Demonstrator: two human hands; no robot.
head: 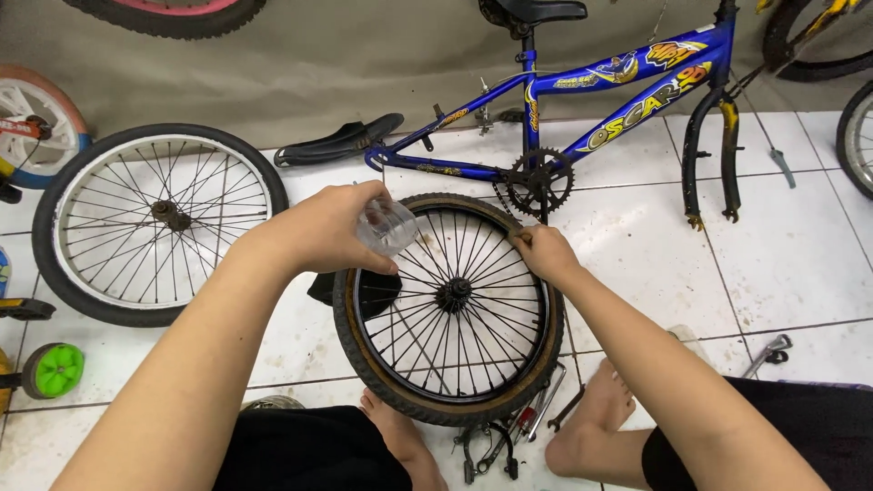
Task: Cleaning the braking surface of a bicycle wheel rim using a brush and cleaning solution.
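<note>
Down on the tiled floor, the left hand grips a small clear bottle over the black-tyred wheel, while the right hand pinches its upper rim beside the blue bike frame.

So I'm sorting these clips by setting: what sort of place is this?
Probably a small bicycle repair spot on a white tiled floor: a wheel-less blue bicycle frame, a loose silver-rimmed spoked wheel, metal hand tools.

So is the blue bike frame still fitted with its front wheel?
No, the fork of the blue bike frame ends bare on the tiled floor, with no wheel in it.
</note>
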